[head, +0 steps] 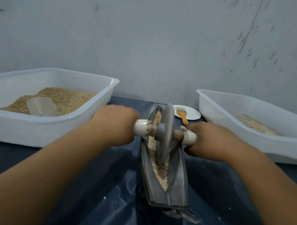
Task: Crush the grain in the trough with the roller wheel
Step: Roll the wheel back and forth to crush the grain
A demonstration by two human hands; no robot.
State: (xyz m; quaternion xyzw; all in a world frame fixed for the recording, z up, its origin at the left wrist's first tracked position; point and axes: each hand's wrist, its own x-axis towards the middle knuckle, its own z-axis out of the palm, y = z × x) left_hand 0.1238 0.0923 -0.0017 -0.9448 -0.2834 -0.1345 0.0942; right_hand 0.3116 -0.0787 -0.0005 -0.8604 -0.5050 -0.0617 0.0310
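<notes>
Between the left hand (115, 123) and right hand (207, 140), each clenched on an axle end, the roller wheel (166, 133) stands in the trough (179, 173) amid grain (160, 170); uneven pressure could tip it, spilling kernels.

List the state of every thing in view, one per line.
left hand: grips the axle's left handle
right hand: grips the right handle
roller wheel: upright in the trough
trough: holds partly crushed grain
left tub: holds grain and a scoop
right tub: holds some grain
brush: lies on a plate
</notes>
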